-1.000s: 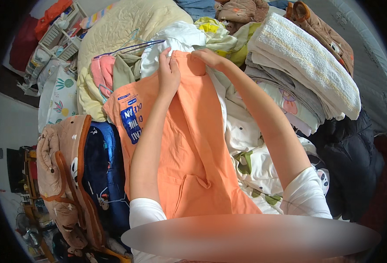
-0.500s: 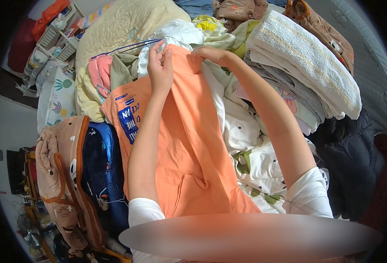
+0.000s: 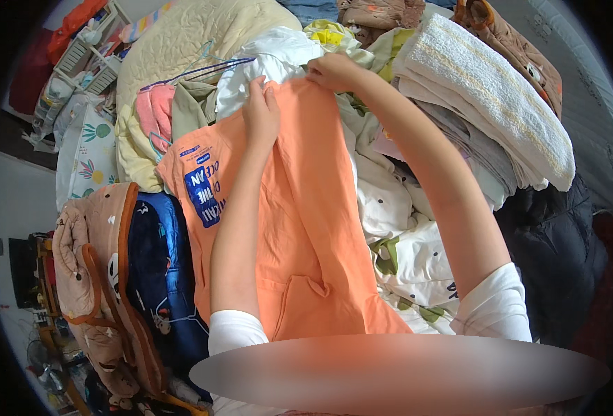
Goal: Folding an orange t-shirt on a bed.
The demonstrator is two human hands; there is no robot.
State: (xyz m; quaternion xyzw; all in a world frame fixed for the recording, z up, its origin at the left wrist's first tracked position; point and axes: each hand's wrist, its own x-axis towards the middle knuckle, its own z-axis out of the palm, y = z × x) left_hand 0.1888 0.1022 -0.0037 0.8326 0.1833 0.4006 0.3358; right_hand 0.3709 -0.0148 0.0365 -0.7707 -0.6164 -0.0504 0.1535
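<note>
An orange garment with a blue-and-white print on its left side lies spread before me, one long fold running down its length. At its far edge my left hand is closed on the cloth, thumb and fingertips pinching it. My right hand grips the far right corner, fingers curled over the fabric. Between the two hands the edge is stretched fairly straight. A gathered, pocket-like fold shows near the garment's close end, and a blurred patch hides what lies below it.
Folded towels are stacked at the right, above a black puffy jacket. White spotted cloth lies right of the garment. Purple hangers, a pink cloth and a cream quilt are beyond. Brown and blue clothes lie left.
My right hand has moved slightly up and to the right, and my left hand slightly down. The far edge of the orange garment is spread wider and flatter between them.
</note>
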